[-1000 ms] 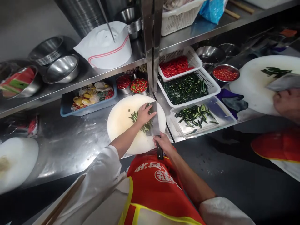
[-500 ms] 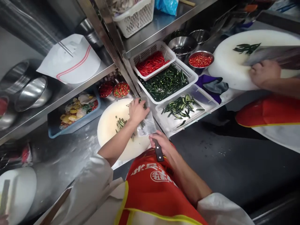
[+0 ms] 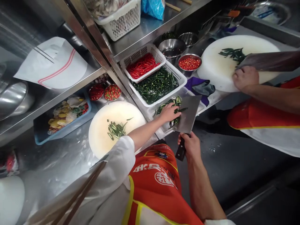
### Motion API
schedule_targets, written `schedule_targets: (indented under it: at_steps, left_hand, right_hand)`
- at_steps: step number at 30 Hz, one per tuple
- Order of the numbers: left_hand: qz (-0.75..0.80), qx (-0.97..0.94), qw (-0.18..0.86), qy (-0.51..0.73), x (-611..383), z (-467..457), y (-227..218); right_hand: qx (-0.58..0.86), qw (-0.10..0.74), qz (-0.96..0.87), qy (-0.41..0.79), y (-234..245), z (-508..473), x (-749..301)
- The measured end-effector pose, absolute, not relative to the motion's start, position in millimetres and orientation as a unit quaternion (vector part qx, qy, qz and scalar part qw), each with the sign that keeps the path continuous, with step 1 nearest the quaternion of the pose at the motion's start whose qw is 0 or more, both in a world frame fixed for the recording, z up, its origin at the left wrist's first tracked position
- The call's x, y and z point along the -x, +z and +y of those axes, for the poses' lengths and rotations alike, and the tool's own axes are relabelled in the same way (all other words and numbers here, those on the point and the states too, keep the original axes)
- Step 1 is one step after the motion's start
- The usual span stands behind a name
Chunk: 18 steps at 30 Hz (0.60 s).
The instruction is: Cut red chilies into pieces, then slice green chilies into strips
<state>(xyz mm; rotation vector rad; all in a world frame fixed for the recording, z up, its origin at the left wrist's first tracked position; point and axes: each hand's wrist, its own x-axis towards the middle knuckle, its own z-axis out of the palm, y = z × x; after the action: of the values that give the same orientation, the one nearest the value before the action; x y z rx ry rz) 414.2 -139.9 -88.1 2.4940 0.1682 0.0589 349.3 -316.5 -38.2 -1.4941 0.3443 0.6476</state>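
My right hand [image 3: 190, 145] is wrapped round the dark riveted handle of a cleaver [image 3: 188, 114], whose broad blade tilts over the clear plastic tray [image 3: 166, 132]. Against the blade's left side reaches my left hand [image 3: 170, 112], fingers stretched out beside sliced green chili strips [image 3: 161, 107] in the tray. Part of those strips is hidden under that hand and the blade. More cut green strips [image 3: 116, 130] lie in a small heap on the round white cutting board [image 3: 99, 137] to the left.
White baskets behind the tray hold red chilies [image 3: 142, 66] and green chilies [image 3: 157, 86]. A metal bowl [image 3: 189, 62] contains chopped red chili. On the right, a co-worker's hand [image 3: 246, 78] rests by another cleaver [image 3: 272, 61] on a round board. A blue bin [image 3: 63, 132] stands left.
Both hands and the cleaver have moved right, from the cutting board to the clear tray. Strips that were on the blade are now over or in the tray; a small heap stays on the board.
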Motion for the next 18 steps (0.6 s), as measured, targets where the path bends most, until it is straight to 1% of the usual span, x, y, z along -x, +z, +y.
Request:
schedule_targets:
  at_steps: [2, 5, 7, 8, 9, 10, 11, 13, 15, 18]
  left_hand:
    - [0.057, -0.946, 0.318, 0.003, -398.5, -128.7, -97.9]
    - [0.064, -0.934, 0.347, 0.051, -357.9, -95.4, -92.5]
    - [0.142, -0.928, 0.334, 0.086, -327.6, -67.1, -82.0]
    - [0.193, -0.929, 0.305, 0.085, -314.0, -53.7, -77.2]
    - [0.225, -0.935, 0.268, 0.062, -302.4, -41.9, -73.7]
    - [0.224, -0.946, 0.232, 0.03, -293.4, -32.7, -71.9]
    - [0.196, -0.96, 0.201, -0.006, -287.5, -26.2, -72.0]
    - [0.088, -0.981, 0.154, -0.076, -284.8, -21.3, -76.8]
    - [0.021, -0.98, 0.121, -0.154, -291.9, -24.2, -85.0]
    - [0.046, -0.961, 0.097, -0.256, -309.0, -33.5, -96.7]
  right_hand:
    - [0.693, 0.654, 0.165, 0.253, -39.5, -323.5, -357.3]
    - [0.701, 0.647, 0.172, 0.243, -39.4, -334.4, -361.4]
    - [0.688, 0.657, 0.167, 0.259, -40.1, -341.0, -357.1]
    - [0.677, 0.664, 0.165, 0.27, -41.0, -343.6, -352.8]
    - [0.667, 0.67, 0.164, 0.281, -42.1, -345.7, -347.5]
    - [0.656, 0.676, 0.165, 0.293, -43.3, -347.1, -341.2]
    - [0.647, 0.679, 0.167, 0.303, -44.6, -347.9, -334.4]
    - [0.635, 0.682, 0.169, 0.321, -46.7, -347.9, -320.1]
    - [0.627, 0.683, 0.169, 0.335, -48.0, -347.0, -306.0]
    - [0.616, 0.687, 0.169, 0.348, -48.9, -347.0, -287.4]
